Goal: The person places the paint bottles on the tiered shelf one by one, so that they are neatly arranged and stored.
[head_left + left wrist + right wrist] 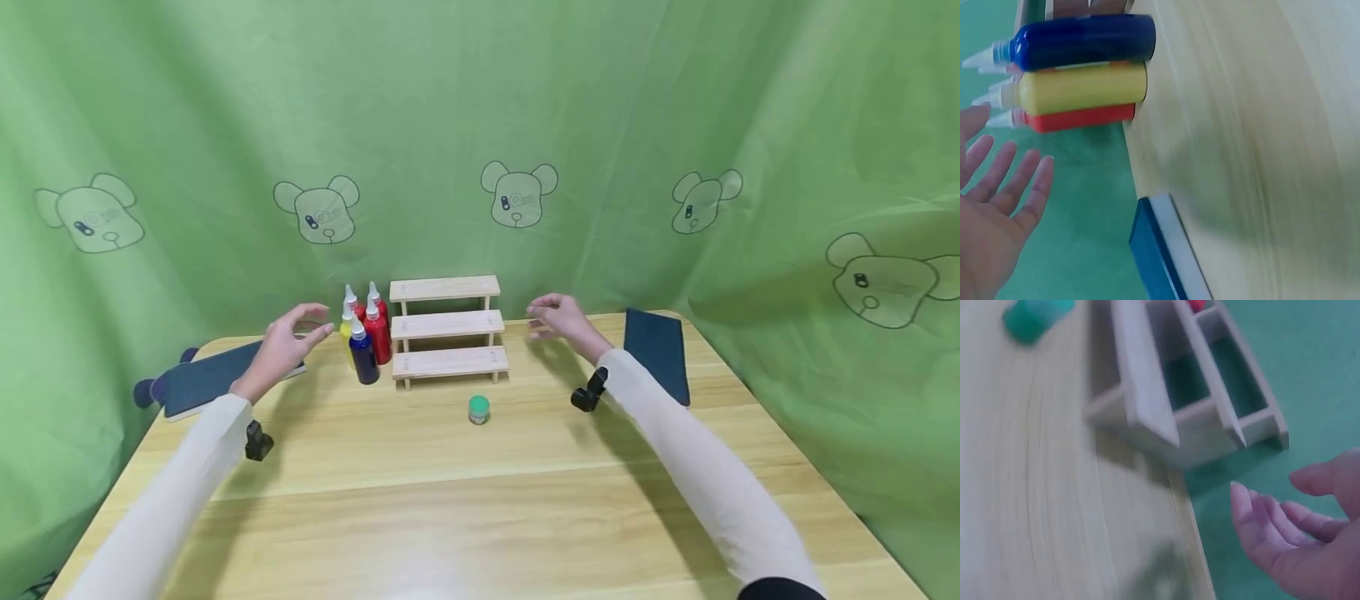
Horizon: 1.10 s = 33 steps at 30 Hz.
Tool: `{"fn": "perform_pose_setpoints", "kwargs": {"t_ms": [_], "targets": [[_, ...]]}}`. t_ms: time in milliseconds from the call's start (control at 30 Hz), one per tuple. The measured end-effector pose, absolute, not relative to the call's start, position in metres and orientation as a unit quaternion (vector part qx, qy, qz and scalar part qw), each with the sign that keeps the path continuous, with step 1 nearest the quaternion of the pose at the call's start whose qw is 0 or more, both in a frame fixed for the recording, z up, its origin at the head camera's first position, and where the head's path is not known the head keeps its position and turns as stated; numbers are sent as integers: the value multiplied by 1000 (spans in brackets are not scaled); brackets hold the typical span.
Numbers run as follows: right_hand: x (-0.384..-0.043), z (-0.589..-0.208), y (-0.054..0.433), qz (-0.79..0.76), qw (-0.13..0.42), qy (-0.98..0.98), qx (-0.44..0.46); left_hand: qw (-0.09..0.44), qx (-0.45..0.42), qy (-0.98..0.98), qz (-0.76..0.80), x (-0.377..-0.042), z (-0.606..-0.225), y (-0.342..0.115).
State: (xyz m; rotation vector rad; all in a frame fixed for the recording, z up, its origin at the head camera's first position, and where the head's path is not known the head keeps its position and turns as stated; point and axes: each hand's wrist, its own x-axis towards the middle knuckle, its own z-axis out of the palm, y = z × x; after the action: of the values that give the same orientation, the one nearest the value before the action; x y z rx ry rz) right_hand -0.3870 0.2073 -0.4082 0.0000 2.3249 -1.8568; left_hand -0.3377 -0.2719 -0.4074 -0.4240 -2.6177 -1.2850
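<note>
My left hand (288, 346) hovers over the table just left of a cluster of squeeze bottles, its fingers spread loosely and nothing in it. The cluster has a blue bottle (364, 358) in front, a yellow bottle (1085, 87) beside it and several red bottles (379, 333), all upright with pointed white caps. To the right of them stands a three-step wooden shelf (450, 362) with bare steps. My right hand (561, 321) is held in the air beside the shelf's right end, fingers gently bent, holding nothing. A small jar with a green lid (478, 409) sits in front of the shelf.
A dark blue book (210, 379) lies at the left table edge, with purple round shapes (150, 392) behind it. Another dark book (656, 354) lies at the back right. A green curtain (435, 125) with bear faces hangs behind the wooden table (450, 517).
</note>
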Motion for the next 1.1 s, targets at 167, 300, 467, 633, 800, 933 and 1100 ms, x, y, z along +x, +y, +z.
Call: {"fn": "perform_pose_setpoints", "kwargs": {"t_ms": [167, 300, 467, 633, 800, 933, 1100], "targets": [[-390, -406, 200, -668, 169, 725, 21, 80, -134, -875, -458, -339, -414, -261], [-396, -409, 192, -696, 212, 685, 42, 73, -129, -876, -459, -339, -418, -255], [-403, -414, 182, -709, 216, 669, 64, 82, -126, -873, -463, -342, -421, -252], [-404, -413, 174, -726, 217, 647, 87, 83, -119, -870, -471, -344, -420, -250], [-405, -405, 173, -738, 221, 629, 105, 80, -119, -868, -476, -348, -420, -247], [-410, -406, 172, -731, 221, 636, 110, 74, -118, -866, -481, -349, -423, -246], [-414, -416, 161, -726, 216, 645, 103, 64, -111, -867, -481, -349, -429, -250]]}}
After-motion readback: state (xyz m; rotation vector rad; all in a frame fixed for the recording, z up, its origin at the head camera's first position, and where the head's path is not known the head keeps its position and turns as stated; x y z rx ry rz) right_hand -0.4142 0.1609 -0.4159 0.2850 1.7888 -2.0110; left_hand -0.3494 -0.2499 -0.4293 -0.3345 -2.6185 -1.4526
